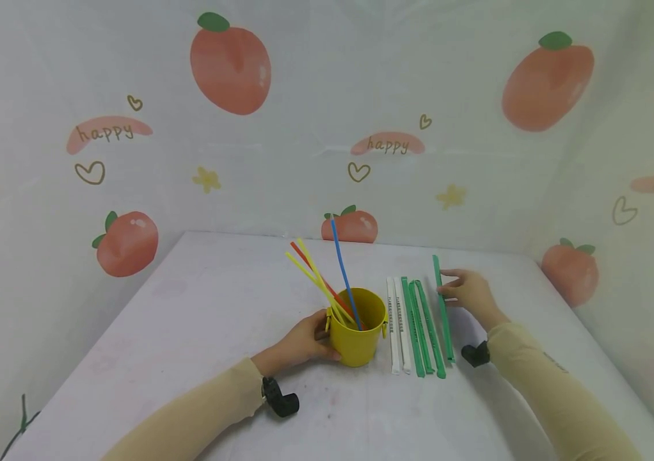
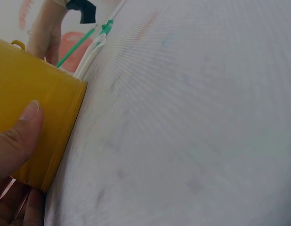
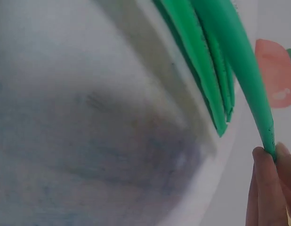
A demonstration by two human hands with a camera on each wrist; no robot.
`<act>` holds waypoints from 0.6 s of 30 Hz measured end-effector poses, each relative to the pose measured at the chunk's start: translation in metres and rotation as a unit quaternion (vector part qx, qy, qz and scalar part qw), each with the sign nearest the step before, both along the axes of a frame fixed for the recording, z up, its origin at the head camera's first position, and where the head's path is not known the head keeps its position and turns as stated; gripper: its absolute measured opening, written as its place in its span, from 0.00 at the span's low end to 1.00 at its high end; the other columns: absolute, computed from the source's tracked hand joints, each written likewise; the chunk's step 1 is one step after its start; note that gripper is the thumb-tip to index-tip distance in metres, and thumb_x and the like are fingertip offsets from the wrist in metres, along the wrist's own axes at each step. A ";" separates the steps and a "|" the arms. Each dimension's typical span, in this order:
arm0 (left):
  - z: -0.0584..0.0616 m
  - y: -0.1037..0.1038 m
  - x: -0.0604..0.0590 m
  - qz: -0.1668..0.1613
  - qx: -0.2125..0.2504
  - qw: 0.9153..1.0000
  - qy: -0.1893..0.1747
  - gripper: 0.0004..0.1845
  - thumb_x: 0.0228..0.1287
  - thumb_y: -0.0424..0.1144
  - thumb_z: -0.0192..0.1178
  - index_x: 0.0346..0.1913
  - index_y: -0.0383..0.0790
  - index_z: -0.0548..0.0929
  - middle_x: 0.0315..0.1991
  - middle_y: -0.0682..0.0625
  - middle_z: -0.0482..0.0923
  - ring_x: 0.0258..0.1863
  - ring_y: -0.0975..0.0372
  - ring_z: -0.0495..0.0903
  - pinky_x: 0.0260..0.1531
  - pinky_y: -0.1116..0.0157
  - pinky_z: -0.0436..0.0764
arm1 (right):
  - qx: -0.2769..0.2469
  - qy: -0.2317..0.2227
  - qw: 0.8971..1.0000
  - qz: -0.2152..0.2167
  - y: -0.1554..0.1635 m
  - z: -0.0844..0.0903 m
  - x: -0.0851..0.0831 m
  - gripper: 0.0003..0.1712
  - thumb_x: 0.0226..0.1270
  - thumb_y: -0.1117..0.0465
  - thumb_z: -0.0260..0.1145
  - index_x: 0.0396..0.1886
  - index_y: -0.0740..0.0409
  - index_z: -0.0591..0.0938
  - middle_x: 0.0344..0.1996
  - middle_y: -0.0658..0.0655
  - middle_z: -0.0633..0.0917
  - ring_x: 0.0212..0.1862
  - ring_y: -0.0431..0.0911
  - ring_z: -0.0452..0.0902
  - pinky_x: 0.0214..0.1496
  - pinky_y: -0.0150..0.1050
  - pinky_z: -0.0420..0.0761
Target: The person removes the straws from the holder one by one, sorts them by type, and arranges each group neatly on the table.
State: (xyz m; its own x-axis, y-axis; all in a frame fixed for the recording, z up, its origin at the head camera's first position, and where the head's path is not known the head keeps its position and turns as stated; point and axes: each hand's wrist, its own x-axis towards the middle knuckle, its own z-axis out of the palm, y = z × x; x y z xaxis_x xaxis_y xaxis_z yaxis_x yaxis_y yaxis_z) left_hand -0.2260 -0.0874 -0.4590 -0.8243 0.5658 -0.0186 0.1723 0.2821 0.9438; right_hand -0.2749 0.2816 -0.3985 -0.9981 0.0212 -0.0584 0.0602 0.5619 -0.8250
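Note:
A small yellow bucket (image 1: 356, 333) stands on the white table (image 1: 189, 320) with yellow, red and blue straws (image 1: 327, 282) sticking out of it. My left hand (image 1: 304, 342) grips the bucket's left side; its thumb (image 2: 18, 136) presses the yellow wall (image 2: 46, 108). To the bucket's right lie two white wrapped straws (image 1: 397, 323) and green wrapped straws (image 1: 422, 330) side by side. My right hand (image 1: 465, 291) pinches the rightmost green wrapped straw (image 1: 443, 307) near its far end. The right wrist view shows fingertips (image 3: 264, 188) closed on that green straw (image 3: 249, 70).
A curtain printed with peaches and "happy" (image 1: 387, 144) walls in the table on the back and both sides. The table's back edge (image 1: 361, 246) runs just behind the straws. Bare tabletop lies to the left and in front of the bucket.

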 end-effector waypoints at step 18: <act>-0.001 0.000 0.000 0.002 -0.006 1.000 0.006 0.44 0.51 0.36 0.74 0.70 0.38 0.63 0.69 0.43 0.66 0.69 0.49 0.66 0.69 0.52 0.67 | 0.084 -0.084 0.993 0.013 -0.003 -0.018 -0.002 0.34 0.59 0.67 0.70 0.64 0.71 0.70 0.48 0.73 0.82 0.36 0.48 0.85 0.40 0.40 0.88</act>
State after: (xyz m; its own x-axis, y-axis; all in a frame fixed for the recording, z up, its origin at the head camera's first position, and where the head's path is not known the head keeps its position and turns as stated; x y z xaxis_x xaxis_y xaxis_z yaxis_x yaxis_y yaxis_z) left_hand -0.2260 -0.0871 -0.4599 -0.8268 0.5622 -0.0145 0.1829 0.2932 0.9384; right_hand -0.2772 0.2790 -0.4162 -0.9749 0.0194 -0.2219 0.1730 0.6936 -0.6992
